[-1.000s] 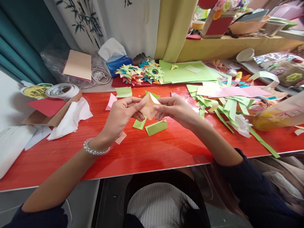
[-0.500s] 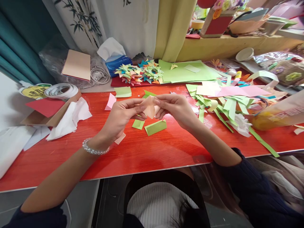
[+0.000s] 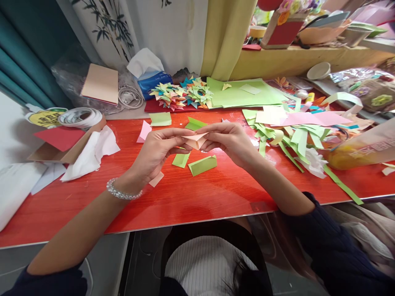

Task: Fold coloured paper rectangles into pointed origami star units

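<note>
A small peach piece of folded paper [image 3: 196, 141] is held above the red table [image 3: 216, 193]. My left hand [image 3: 160, 148] pinches its left end, and my right hand [image 3: 226, 142] pinches its right end. Its middle shows a V-shaped fold; the ends are hidden by my fingers. Below it lie two folded green papers, one [image 3: 203, 165] in front of my right hand and a smaller one [image 3: 180, 159] partly under my left fingers. Another creased green paper [image 3: 196, 123] is just behind. A peach paper scrap [image 3: 156, 179] shows beneath my left wrist.
Folded-paper wreaths [image 3: 169, 95] and green sheets [image 3: 247, 92] lie at the back. Paper strips [image 3: 299, 137] are heaped on the right, near a plastic bag [image 3: 367, 144]. On the left stands a cardboard box [image 3: 49, 153] with tape rolls [image 3: 80, 118]; a tissue pack [image 3: 152, 84] is behind.
The peach paper, which stood up as a diamond shape, is now flattened into a low, wide V-shaped fold. My hands stay nearly in place, both still pinching it.
</note>
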Demonstrator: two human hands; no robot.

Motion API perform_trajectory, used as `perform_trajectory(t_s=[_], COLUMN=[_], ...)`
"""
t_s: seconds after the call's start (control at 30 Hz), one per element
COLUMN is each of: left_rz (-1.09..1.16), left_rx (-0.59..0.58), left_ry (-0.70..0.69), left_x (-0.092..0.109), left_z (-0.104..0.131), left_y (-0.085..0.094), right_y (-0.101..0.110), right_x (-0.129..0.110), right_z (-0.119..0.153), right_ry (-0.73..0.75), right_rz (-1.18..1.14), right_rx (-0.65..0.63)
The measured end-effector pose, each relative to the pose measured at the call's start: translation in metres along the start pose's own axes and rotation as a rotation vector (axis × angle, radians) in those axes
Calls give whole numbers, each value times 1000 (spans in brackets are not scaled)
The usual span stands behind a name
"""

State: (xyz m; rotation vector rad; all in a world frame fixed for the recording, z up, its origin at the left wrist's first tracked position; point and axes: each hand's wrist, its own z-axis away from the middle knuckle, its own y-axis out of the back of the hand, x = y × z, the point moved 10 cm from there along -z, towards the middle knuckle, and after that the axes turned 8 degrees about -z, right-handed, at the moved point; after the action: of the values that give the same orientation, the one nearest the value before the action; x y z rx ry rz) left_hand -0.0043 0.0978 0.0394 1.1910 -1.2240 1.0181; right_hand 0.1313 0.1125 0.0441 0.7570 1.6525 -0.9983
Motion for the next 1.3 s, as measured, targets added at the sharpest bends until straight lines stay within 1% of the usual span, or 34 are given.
perform_trajectory(t_s=[0.1, 0.23, 0.37, 0.43, 0.47, 0.5, 0.57, 0.6, 0.63, 0.73, 0.8, 0.83, 0.9, 0.93, 1.0, 1.13, 1.2, 1.3], left_rz=[-7, -55, -258, -296, -284, -264, -250, -267, -307, -510, -615, -640, -656, -654, -629, -481, -448, -463], left_rx=[4, 12, 65, 92, 108, 126, 143, 136, 126, 130, 150, 146, 102, 74, 60, 128, 142, 172], left_ry=[-47, -139, -256, -306, -326, -344, -374, -382, -388, -421, -473, -502, -551, -558, -515, -324, -281, -277], left_x=[5, 17, 27, 28, 28, 28, 28, 28, 28, 30, 36, 38, 42, 43, 40, 28, 25, 26], left_z=[2, 5, 7, 7, 8, 8, 10, 11, 12, 15, 17, 18, 21, 21, 19, 13, 12, 11], left_y=[1, -1, 1, 2, 3, 4, 4, 3, 0, -4, -4, -4, -8, -11, -11, 0, 2, 5], right_y=[-2, -3, -4, -3, -6, -11, -26, -32, -35, -32, -31, -31, -28, -25, -22, -13, -12, -19], right_x=[1, 7, 6, 9, 12, 17, 28, 32, 33, 28, 25, 24, 19, 15, 9, 2, 4, 10], right_z=[-1, -2, -3, -2, -1, 0, 6, 9, 10, 7, 7, 6, 6, 5, 5, 6, 6, 6], right_ry=[-12, -103, -109, -120, -146, -186, -276, -303, -304, -211, -164, -148, -97, -62, 3, 84, 76, 10], right_rz=[-30, -67, -47, 2, 34, 70, 137, 153, 149, 77, 65, 74, 88, 89, 85, 35, 34, 123], right_rx=[-13, -26, -19, -6, -26, -73, -203, -246, -252, -140, -107, -103, -79, -63, -34, 51, 63, -6])
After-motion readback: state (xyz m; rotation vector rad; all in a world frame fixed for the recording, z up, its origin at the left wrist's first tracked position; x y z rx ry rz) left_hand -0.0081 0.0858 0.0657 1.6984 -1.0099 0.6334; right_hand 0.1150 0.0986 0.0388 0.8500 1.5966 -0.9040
